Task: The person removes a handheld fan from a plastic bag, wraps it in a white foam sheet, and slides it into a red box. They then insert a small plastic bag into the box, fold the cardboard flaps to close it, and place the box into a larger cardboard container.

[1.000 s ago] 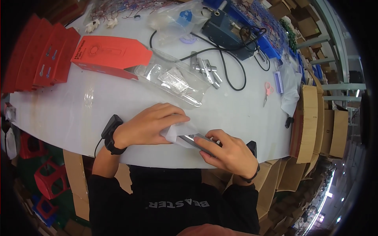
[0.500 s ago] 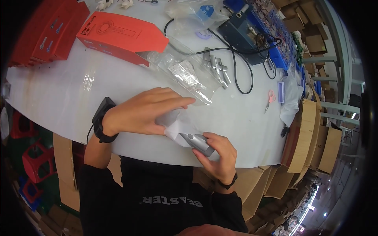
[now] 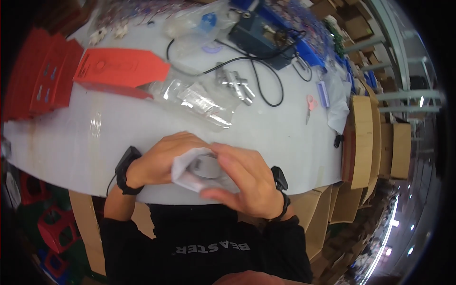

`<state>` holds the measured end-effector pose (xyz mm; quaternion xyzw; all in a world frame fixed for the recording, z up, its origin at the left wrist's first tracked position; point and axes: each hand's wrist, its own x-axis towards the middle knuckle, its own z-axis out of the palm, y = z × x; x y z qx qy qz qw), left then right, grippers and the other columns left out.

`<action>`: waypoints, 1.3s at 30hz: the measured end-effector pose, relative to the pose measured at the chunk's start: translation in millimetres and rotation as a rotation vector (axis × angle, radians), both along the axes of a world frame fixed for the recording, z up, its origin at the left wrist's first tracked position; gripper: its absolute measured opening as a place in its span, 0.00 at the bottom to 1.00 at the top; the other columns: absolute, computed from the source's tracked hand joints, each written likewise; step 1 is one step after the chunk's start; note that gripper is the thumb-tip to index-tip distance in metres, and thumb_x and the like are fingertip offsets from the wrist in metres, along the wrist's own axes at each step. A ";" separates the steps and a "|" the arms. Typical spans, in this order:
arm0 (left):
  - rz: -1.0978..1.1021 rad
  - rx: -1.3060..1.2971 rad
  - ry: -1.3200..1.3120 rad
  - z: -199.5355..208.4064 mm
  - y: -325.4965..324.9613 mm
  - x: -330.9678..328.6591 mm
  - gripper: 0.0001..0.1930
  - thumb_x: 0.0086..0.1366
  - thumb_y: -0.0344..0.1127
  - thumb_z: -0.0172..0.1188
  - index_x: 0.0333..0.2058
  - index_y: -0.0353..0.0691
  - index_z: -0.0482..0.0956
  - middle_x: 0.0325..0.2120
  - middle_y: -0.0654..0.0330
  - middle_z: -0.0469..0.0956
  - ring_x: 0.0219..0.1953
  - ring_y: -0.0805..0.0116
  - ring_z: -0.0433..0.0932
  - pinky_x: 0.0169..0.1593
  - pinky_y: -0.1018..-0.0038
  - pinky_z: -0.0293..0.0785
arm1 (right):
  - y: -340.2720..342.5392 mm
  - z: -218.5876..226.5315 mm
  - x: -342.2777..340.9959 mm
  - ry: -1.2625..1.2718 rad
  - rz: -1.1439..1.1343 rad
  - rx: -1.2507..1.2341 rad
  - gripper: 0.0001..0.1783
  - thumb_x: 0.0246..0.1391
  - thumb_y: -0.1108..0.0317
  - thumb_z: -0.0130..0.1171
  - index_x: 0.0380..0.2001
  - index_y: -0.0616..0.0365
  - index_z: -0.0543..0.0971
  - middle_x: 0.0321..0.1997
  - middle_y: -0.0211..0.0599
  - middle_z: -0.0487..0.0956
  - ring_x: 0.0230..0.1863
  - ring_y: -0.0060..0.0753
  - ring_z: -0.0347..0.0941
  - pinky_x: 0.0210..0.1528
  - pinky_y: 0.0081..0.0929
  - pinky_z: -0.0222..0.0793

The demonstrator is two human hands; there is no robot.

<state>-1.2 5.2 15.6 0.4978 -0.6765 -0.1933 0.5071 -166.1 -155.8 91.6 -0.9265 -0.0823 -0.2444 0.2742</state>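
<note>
White bag (image 3: 183,175), thin and cloudy, is hanging in front of me with a grey rounded device (image 3: 202,167) showing inside its mouth; both are sitting above the near edge of the tabletop (image 3: 137,123), around the middle of that edge, clear of the surface. My left hand (image 3: 164,156) is gripping the bag from its left side, fingertips hiding behind it; my right hand (image 3: 251,183) is curving round the right side, fingers above and thumb below, but blur is masking the contact, so I cannot tell whether it is pinching the bag, the device or both.

Doing this well, I judge, is meaning supporting the device's weight from outside, holding the mouth wide and round, and lining the two up straight; thin film is probably creasing or tearing easily, so flat finger pads are serving better than nails.

As for writing, the red box (image 3: 121,66) toward the far left corner is carrying dark lettering beside a line drawing; small pale and blue marks are showing on the stacked red boxes (image 3: 28,80) at the left edge; a clear bag (image 3: 190,28) near the far edge is bearing a blue printed patch, too small for reading; my black shirt (image 3: 204,228) is showing pale capitals, upside down from here.
</note>
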 end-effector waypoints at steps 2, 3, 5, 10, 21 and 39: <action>0.111 0.022 0.277 3.9 2.7 -8.8 0.22 0.66 0.42 0.65 0.53 0.33 0.78 0.48 0.49 0.79 0.45 0.53 0.80 0.52 0.63 0.74 | -5.4 10.5 14.5 0.049 0.035 0.127 0.43 0.47 0.67 0.78 0.63 0.60 0.66 0.50 0.51 0.82 0.45 0.52 0.81 0.45 0.36 0.78; 0.166 0.038 0.415 5.0 4.4 -12.3 0.20 0.69 0.45 0.63 0.50 0.33 0.79 0.48 0.49 0.79 0.42 0.54 0.81 0.51 0.64 0.74 | -8.6 13.4 20.1 0.071 0.055 0.191 0.42 0.49 0.66 0.77 0.64 0.61 0.67 0.50 0.50 0.81 0.45 0.52 0.81 0.45 0.36 0.78; 0.243 -0.025 0.469 3.9 10.1 -17.8 0.23 0.74 0.50 0.54 0.50 0.33 0.80 0.47 0.48 0.79 0.43 0.54 0.80 0.51 0.64 0.74 | -14.8 13.6 29.6 0.104 0.107 0.176 0.40 0.51 0.66 0.75 0.64 0.61 0.68 0.49 0.48 0.81 0.45 0.51 0.81 0.44 0.35 0.78; 0.540 -0.187 0.272 -16.4 20.8 -13.8 0.35 0.79 0.61 0.33 0.51 0.34 0.79 0.47 0.46 0.77 0.46 0.50 0.78 0.53 0.59 0.74 | -12.9 3.8 42.5 0.137 0.221 0.165 0.31 0.54 0.70 0.70 0.60 0.59 0.73 0.45 0.43 0.79 0.41 0.46 0.80 0.41 0.33 0.77; 0.740 -0.249 -0.039 34.1 25.7 -20.9 0.32 0.79 0.60 0.34 0.56 0.39 0.78 0.55 0.41 0.71 0.55 0.40 0.73 0.58 0.47 0.71 | 1.9 5.0 47.5 0.054 0.419 0.766 0.13 0.58 0.69 0.67 0.46 0.58 0.79 0.38 0.43 0.79 0.37 0.41 0.79 0.37 0.31 0.74; -0.053 0.307 0.238 12.5 -7.3 -7.5 0.51 0.53 0.49 0.79 0.67 0.29 0.62 0.60 0.37 0.68 0.56 0.50 0.77 0.57 0.58 0.74 | -28.6 13.1 46.3 -0.037 0.754 0.472 0.18 0.44 0.70 0.68 0.43 0.53 0.81 0.27 0.32 0.74 0.30 0.41 0.75 0.25 0.34 0.68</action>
